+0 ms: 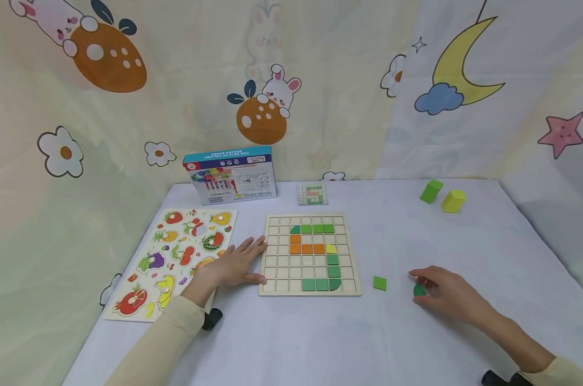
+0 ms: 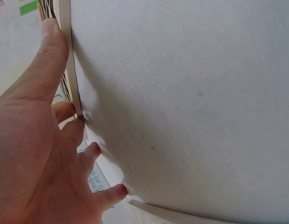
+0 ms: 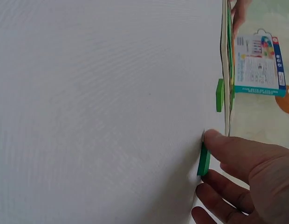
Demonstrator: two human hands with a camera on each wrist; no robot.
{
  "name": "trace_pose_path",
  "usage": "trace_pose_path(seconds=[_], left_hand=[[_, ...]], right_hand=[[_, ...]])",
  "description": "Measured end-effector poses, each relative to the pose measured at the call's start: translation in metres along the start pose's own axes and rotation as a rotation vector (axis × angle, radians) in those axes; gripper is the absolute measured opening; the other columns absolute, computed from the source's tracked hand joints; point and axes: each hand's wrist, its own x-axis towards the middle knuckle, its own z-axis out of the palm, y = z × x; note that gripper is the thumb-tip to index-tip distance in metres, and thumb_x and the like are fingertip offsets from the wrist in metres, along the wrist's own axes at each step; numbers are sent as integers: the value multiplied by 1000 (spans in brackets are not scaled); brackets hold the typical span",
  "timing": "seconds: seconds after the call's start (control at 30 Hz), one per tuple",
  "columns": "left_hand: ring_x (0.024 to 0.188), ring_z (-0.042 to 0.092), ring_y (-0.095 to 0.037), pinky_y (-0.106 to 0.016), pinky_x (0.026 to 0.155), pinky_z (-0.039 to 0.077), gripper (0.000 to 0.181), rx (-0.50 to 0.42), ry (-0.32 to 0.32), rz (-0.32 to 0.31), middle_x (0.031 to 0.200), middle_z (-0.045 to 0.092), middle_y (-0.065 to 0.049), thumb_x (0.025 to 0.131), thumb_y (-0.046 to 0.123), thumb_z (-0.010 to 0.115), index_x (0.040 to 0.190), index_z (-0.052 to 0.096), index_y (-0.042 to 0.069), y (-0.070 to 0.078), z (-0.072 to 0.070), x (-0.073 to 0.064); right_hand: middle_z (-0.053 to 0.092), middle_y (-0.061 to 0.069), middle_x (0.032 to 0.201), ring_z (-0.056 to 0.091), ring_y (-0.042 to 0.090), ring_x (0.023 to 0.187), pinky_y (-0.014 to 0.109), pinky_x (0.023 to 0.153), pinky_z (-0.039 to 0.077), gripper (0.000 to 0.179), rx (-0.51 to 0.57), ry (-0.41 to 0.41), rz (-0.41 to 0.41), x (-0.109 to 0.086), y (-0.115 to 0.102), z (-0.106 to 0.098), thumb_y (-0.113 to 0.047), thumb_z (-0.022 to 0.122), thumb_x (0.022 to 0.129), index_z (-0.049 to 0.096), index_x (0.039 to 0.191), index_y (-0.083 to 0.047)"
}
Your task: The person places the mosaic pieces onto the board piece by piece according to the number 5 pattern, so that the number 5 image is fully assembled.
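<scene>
A wooden grid board (image 1: 282,268) lies mid-table with green, orange and yellow tiles set in some of its squares. My left hand (image 1: 234,265) rests at its left edge, fingers spread and thumb on the rim. To the right of the board, my right hand (image 1: 448,295) pinches a dark green tile (image 1: 419,290) between thumb and fingers, low over the cloth. The right wrist view shows this green tile (image 3: 203,161) on edge, the thumb at one end and a fingertip at the other. A lighter green square tile (image 1: 380,283) lies between board and right hand.
A fruit picture board (image 1: 176,257) lies on the left, partly under my left forearm. A printed box (image 1: 231,177) and a small pattern card (image 1: 313,194) stand behind the grid board. At the back right are a green block (image 1: 432,191) and a yellow-green block (image 1: 453,201).
</scene>
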Motion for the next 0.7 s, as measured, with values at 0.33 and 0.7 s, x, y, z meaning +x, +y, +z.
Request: trace_pose_path(seconds=[0.33,0.7], left_hand=[[152,5,-31,-63,118,14,93,8,-5,-1,165,5,0,85,63,58,156,17,19,0,-1,0],[152,5,-31,-64,118,14,92,-1,-6,-4,165,5,-1,86,62,58,156,18,19,1,-2,-1]], right_hand=[[67,-5,102,60,5,86,25,72,56,50,-24,60,-98,6,-2,3,-6,81,71,66,119,-7],[67,0,114,60,13,94,31,82,56,49,80,-114,-116,58,-61,8,-8,78,79,63,126,-10]])
